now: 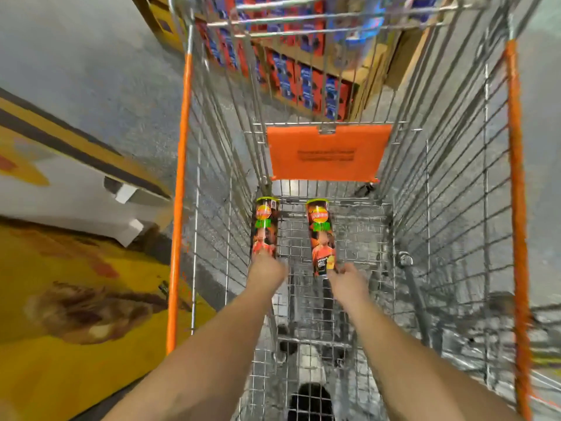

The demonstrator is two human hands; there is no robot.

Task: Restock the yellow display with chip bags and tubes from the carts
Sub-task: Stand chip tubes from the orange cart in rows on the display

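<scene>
Both my arms reach deep into a wire shopping cart [449, 208] with orange corner posts. My left hand [267, 268] grips the near end of a chip tube [264, 226] with a dark orange label and a green lid, by the cart's left wall. A second tube [321, 235] of the same kind lies in the middle of the cart floor; my right hand [346, 281] pinches its near end. Both tubes point away from me. The yellow display [69, 299] stands left of the cart.
An orange child-seat flap [328, 153] hangs at the cart's far end. Beyond it, a low stand holds red-and-blue boxes [303, 83]. A white and yellow cardboard panel [76, 177] lies at the left. Grey floor surrounds the cart.
</scene>
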